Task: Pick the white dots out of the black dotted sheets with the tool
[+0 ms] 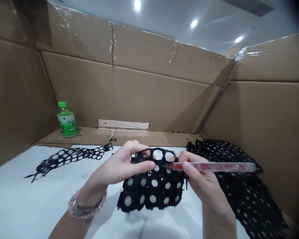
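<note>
Between my two hands hangs a black sheet [148, 191] with rows of pale round spots. Along its top edge the round holes are open, and I can see through them. My left hand [128, 162] pinches this sheet at its upper left, thumb in front and fingers behind. In my right hand [199, 176] is a long red pen-shaped tool [221, 167] with a dark pointed tip. I cannot make out its exact kind. That tip touches or nearly touches the sheet near my left thumb. Some of my right fingers are hidden behind the sheet and tool.
A black strip of open rings [74, 156] lies on the white table [20, 199] at left. Dark spotted sheets [249, 192] are piled at right. Behind stands a green bottle [67, 121]. Cardboard walls [164, 96] enclose the table, with a cardboard strip [123, 124] at their foot.
</note>
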